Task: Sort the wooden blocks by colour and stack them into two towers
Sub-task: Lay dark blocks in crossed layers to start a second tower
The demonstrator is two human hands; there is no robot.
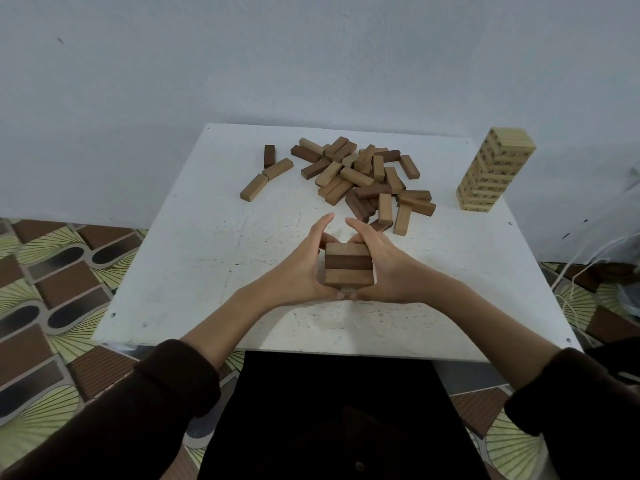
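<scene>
A short brown tower stands in the middle of the white table. Three dark blocks lie side by side on its top layer, and a lighter block end shows at its base. My left hand presses flat against the tower's left side, fingers straight. Against its right side my right hand presses the same way. Behind them a loose heap of light and dark wooden blocks lies scattered. Three stray blocks sit to the heap's left.
A tall tower of pale printed blocks stands at the table's far right corner. A plain wall rises behind the table. Patterned floor tiles surround it, and white cords hang at the right.
</scene>
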